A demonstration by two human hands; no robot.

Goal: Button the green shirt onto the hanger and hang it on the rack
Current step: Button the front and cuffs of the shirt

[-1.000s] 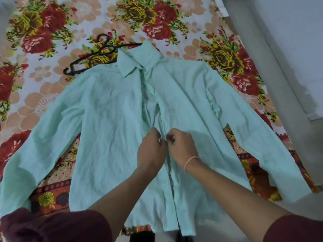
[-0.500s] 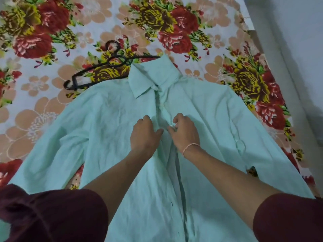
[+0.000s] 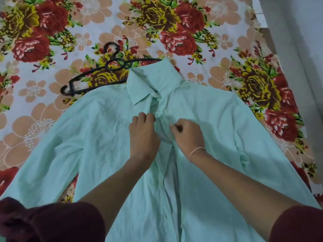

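A pale green shirt [image 3: 97, 137] lies spread front-up on the flowered bedsheet, collar at the far end and sleeves out to both sides. A black hanger [image 3: 97, 74] lies on the sheet beside the collar, its right end tucked under the collar. My left hand [image 3: 142, 135] pinches the left edge of the front placket just below the collar. My right hand [image 3: 187, 135], a thin pink thread round its wrist, grips the right placket edge with curled fingers. Lower down the front edges lie apart.
The flowered bedsheet [image 3: 52, 41] covers the surface all round the shirt. A grey floor or wall strip [image 3: 300, 49] runs along the bed's right edge. My dark maroon sleeves fill the lower corners.
Both hands have moved up the shirt's front, from about mid-length to just below the collar. The view has shifted closer to the collar and hanger.
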